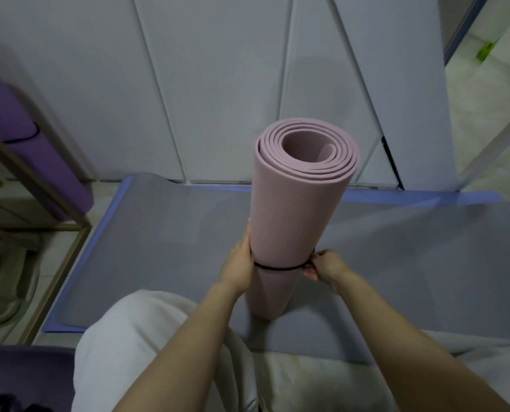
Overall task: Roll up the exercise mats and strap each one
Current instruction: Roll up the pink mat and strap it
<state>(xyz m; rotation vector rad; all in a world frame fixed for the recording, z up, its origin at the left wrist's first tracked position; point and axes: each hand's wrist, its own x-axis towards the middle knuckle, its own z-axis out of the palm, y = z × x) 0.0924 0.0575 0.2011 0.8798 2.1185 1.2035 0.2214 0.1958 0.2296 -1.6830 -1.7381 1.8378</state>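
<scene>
Rolled pink mat (301, 203) stands upright between them, left hand (240, 264) gripping its side, right hand (323, 264) pinching the black strap (277, 268).

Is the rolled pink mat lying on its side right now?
No, the pink mat stands on end on the grey mat, with a black strap round its lower part.
</scene>
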